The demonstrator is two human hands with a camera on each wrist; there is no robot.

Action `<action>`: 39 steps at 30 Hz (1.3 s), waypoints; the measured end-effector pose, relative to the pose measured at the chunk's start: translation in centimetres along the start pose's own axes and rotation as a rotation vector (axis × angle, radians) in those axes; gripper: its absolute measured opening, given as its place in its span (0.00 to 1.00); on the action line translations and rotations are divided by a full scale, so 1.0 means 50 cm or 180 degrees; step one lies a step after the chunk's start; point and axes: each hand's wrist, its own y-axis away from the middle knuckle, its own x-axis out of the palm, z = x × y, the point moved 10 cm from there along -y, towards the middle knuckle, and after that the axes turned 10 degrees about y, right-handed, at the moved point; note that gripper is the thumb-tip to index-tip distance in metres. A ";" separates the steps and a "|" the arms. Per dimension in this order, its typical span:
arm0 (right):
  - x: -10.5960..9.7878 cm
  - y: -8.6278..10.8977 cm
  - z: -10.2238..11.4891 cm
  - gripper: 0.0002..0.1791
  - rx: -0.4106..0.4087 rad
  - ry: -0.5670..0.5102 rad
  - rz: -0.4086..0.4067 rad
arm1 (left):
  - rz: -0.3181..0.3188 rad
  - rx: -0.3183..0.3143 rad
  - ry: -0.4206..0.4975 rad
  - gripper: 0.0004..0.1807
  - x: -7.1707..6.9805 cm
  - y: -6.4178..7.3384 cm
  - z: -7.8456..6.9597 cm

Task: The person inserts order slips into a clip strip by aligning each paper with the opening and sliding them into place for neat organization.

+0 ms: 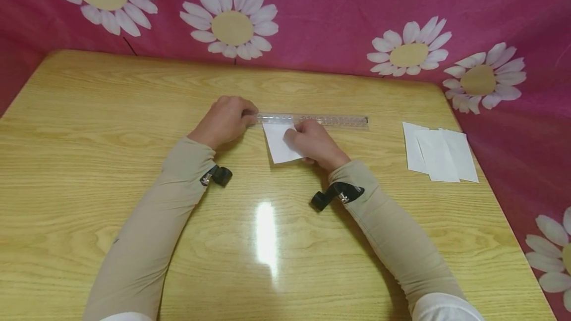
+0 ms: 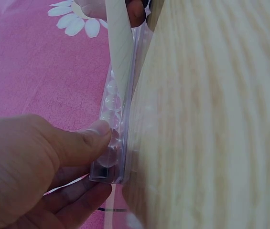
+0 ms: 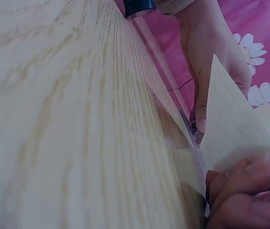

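A clear plastic ruler [image 1: 341,121] with a row of round shapes lies crosswise near the middle of the table. My left hand [image 1: 224,122] grips its left end; in the left wrist view the thumb presses the top face of the ruler [image 2: 110,143]. A small white sheet of paper [image 1: 277,145] stands at the ruler's near edge. My right hand [image 1: 318,143] pinches the paper's right side. In the right wrist view faint lines show on the paper [image 3: 235,124], and fingers [image 3: 247,183] curl at its lower edge. Whether the right fingertips also touch the ruler is hidden.
Several overlapping white paper pieces [image 1: 439,155] lie at the right of the wooden table [image 1: 111,202]. A pink cloth with daisies [image 1: 321,14] hangs behind the table's far edge and along its right side. Each wrist wears a black camera mount [image 1: 221,176].
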 end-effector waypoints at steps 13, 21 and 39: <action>0.000 0.002 0.003 0.14 -0.0026 -0.0003 0.0009 | 0.0112 0.0025 -0.0032 0.17 0.003 -0.001 -0.002; 0.000 0.003 0.005 0.14 -0.0051 -0.0022 0.0012 | 0.0125 0.0077 -0.0056 0.16 0.001 0.001 -0.006; 0.000 0.002 0.006 0.14 -0.0052 0.0039 -0.0033 | 0.0071 0.0140 -0.0120 0.19 -0.002 0.001 -0.008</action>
